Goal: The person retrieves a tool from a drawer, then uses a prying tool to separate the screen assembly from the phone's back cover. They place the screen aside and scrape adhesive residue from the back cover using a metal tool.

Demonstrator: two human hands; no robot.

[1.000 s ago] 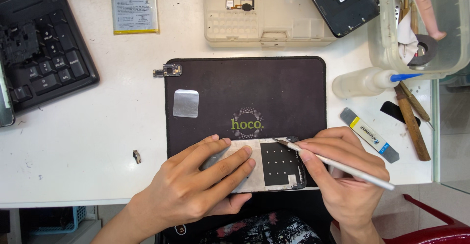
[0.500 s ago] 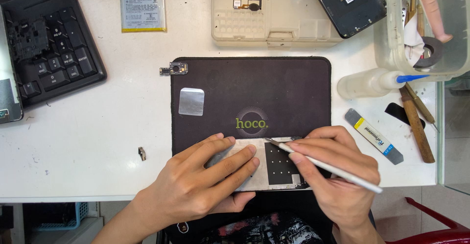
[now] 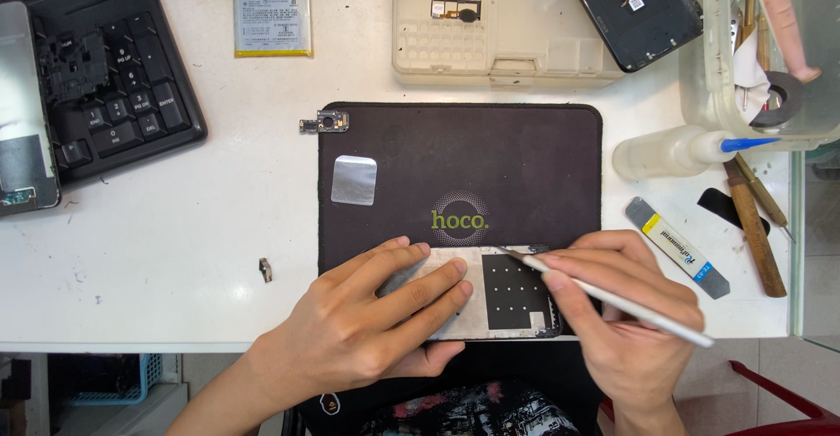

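An opened phone body [image 3: 503, 291] with a dark square patch lies at the near edge of a dark work mat [image 3: 464, 169]. My left hand [image 3: 367, 322] lies flat on its left part, fingers spread, pressing it down. My right hand [image 3: 626, 313] holds a thin white tool [image 3: 612, 300] like a pen. The tool's tip touches the phone's top edge. A small silver metal plate [image 3: 354, 179] rests on the mat's left side. A small camera module [image 3: 324, 124] lies just off the mat's top left corner.
Around the mat on the white table are a black keypad [image 3: 114, 94], a phone battery [image 3: 273, 9], a beige parts tray [image 3: 490, 24], a black back cover [image 3: 630, 7], a clear squeeze bottle [image 3: 665, 151], a metal pry tool [image 3: 675, 245], wooden-handled tools [image 3: 752, 226], a clear tool tub [image 3: 770, 51], and a tiny part [image 3: 265, 269].
The view has drifted slightly. Both hands stay on the phone body, and the white tool's tip keeps working along its top edge.
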